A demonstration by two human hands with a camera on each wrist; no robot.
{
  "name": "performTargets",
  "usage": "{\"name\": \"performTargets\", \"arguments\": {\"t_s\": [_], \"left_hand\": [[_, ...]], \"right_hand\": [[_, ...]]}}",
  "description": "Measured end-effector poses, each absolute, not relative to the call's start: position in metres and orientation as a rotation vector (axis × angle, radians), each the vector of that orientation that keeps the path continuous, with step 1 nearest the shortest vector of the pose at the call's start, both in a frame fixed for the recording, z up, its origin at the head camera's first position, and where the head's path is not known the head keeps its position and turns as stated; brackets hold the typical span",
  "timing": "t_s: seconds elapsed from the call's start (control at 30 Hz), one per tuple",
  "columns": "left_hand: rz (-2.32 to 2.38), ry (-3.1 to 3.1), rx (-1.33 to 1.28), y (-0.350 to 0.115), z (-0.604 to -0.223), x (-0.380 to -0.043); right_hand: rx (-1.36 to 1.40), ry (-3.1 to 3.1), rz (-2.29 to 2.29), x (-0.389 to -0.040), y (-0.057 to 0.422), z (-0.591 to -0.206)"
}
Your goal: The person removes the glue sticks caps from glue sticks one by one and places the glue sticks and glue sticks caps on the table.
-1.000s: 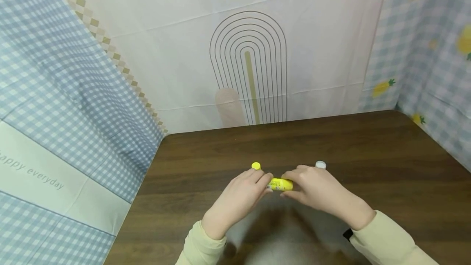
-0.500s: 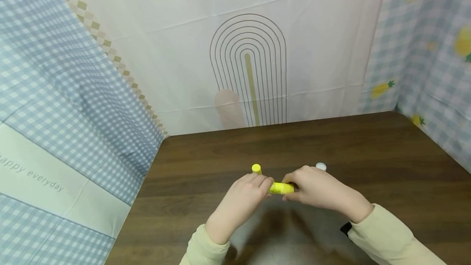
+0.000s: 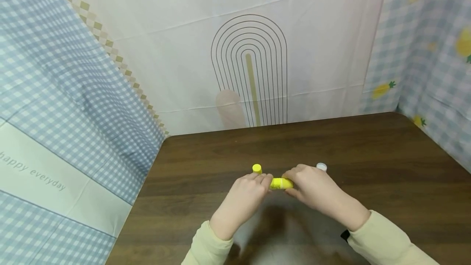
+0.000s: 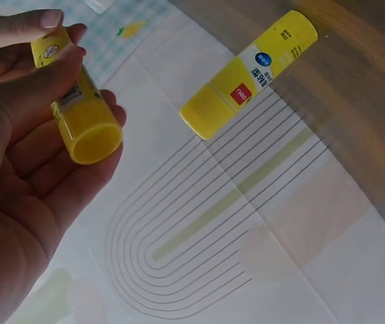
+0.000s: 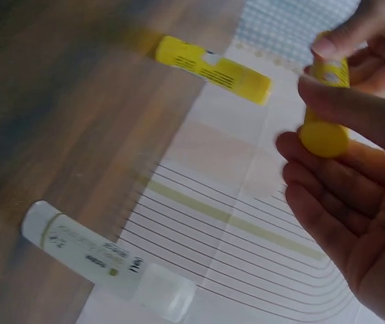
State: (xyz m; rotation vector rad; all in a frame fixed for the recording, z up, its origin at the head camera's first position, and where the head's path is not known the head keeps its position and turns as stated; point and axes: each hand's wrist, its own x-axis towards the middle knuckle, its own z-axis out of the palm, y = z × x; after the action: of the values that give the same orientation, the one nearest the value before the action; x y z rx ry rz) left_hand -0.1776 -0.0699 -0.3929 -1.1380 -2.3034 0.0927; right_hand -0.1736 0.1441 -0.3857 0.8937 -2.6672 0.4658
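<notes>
Between both hands a yellow glue stick (image 3: 281, 183) lies level, held above the table. My left hand (image 3: 244, 195) grips its left end, and the fingers of my right hand (image 3: 318, 185) pinch its right end. From the left wrist, the near end of this glue stick (image 4: 74, 101) shows a round rim with a recess. Just beyond the left hand, a second yellow glue stick (image 3: 257, 169) stands upright; its label (image 4: 253, 71) has a red and a blue mark. A white glue stick (image 5: 104, 260) stands behind the right hand, mostly hidden in the head view.
The dark wooden table (image 3: 198, 162) extends to both sides of the hands. A white cloth with an arch pattern (image 3: 254, 68) hangs behind its far edge. Blue checked cloth (image 3: 84, 81) hangs at the left, and pineapple-print cloth (image 3: 434, 60) at the right.
The held glue stick has turned, showing a different side of its label than a second ago. My right fingers have shifted slightly on its end. Both standing glue sticks have stayed in place.
</notes>
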Motion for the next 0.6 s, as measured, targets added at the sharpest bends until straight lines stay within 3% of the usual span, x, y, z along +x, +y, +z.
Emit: {"name": "performTargets", "arguments": {"t_s": [0.3, 0.6], "left_hand": [[0.017, -2.489, -1.179, -0.073, -0.388, -0.184], [0.084, -2.249, -1.178, -0.072, -0.39, -0.18]], "right_hand": [[0.918, -2.419, 0.381, -0.173, 0.141, -0.402], [0.901, -2.8, 0.679, -0.176, 0.146, -0.387]]}}
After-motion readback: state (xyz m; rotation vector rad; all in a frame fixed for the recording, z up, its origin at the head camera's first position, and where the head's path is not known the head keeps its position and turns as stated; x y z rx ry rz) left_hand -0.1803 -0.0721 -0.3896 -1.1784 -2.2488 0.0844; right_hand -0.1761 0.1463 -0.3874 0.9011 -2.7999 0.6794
